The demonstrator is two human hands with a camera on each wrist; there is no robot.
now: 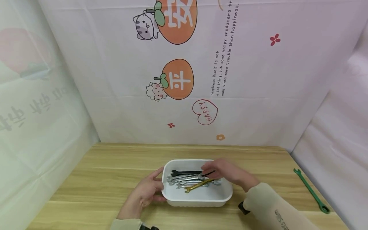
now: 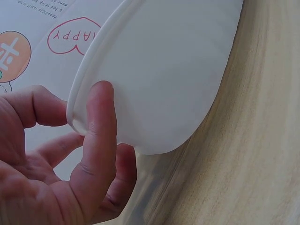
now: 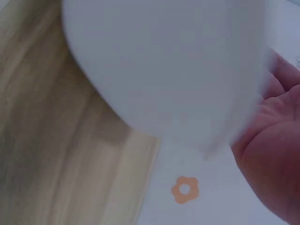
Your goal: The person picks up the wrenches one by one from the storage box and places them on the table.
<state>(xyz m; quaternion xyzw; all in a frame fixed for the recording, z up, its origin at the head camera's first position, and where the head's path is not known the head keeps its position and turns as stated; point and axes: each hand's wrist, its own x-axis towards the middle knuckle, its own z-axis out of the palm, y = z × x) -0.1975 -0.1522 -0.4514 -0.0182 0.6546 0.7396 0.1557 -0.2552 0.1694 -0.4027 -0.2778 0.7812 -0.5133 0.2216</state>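
A white plastic tub [image 1: 198,202] stands on the wooden table with a pile of wrenches in it. My left hand [image 1: 148,190] holds its left end. In the left wrist view, fingers [image 2: 101,126] press against the tub's outer wall and meet its rim. My right hand [image 1: 222,172] reaches over the right side of the tub, fingers down among the wrenches. Beneath those fingers lies a black wrench [image 1: 184,173], its far end partly covered; I cannot tell whether they pinch it. Silver wrenches [image 1: 187,179] and a gold wrench [image 1: 198,185] lie beside it.
A green ratcheting wrench [image 1: 311,191] lies at the table's right side. The wooden table [image 1: 115,166] is bordered at the back and both sides by hanging white cloth [image 1: 253,95] with printed pictures.
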